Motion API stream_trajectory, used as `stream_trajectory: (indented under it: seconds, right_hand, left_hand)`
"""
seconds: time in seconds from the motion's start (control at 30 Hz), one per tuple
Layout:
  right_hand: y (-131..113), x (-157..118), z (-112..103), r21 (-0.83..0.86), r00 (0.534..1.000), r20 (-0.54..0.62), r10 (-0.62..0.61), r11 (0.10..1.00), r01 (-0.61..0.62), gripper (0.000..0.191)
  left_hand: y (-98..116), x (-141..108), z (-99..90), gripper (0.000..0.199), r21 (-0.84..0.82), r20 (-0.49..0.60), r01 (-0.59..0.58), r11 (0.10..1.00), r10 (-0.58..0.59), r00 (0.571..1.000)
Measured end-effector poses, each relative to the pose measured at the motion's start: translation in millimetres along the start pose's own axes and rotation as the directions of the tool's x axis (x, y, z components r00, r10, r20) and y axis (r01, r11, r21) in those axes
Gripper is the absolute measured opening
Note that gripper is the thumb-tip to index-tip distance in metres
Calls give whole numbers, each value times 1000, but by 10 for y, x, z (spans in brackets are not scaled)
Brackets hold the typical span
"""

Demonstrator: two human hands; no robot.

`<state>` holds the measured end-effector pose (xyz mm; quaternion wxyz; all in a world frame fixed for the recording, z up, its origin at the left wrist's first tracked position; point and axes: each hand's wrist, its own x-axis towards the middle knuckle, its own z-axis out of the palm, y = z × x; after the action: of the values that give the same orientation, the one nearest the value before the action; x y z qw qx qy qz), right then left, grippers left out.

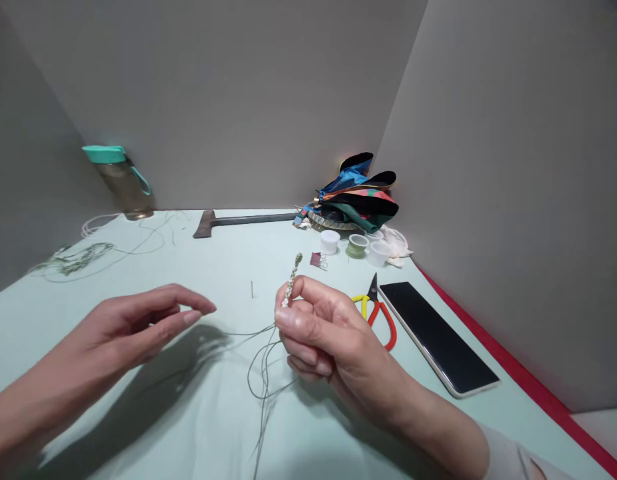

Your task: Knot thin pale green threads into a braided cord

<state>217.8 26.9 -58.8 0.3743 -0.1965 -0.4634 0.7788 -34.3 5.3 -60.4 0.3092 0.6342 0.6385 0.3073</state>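
I see loose green threads [263,398] hanging in loops above the pale table [208,263], nearest to me. They trail from a bumpy knotted cord [290,287], which I have in the right hand [333,323]. Its thumb and first finger pinch the cord low down, so the top pokes up and tips a bit to the right. I have the left hand [133,327] beside it, with a narrow gap between thumb and fingers, and 1 thread runs toward it.

To the right, a black-faced phone [433,337] lies near scissors [373,288] with 1 red and 1 yellow handle. Farther on, I see a thin pin [252,289], then a green thread spool [357,247] near a white spool [330,242]. A messy green cord bundle [85,260] lies far left. At the back are an axe [253,219], a bright folded umbrella [352,177] and a teal-topped bottle [122,187].
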Motion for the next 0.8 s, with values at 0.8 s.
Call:
stream_trajectory:
  seconds: [0.8]
  right_hand:
    - [152, 42, -12, -23, 997, -9, 76, 997, -76, 21]
  left_hand:
    - [224, -80, 469, 15, -333, 93, -98, 938, 136, 986]
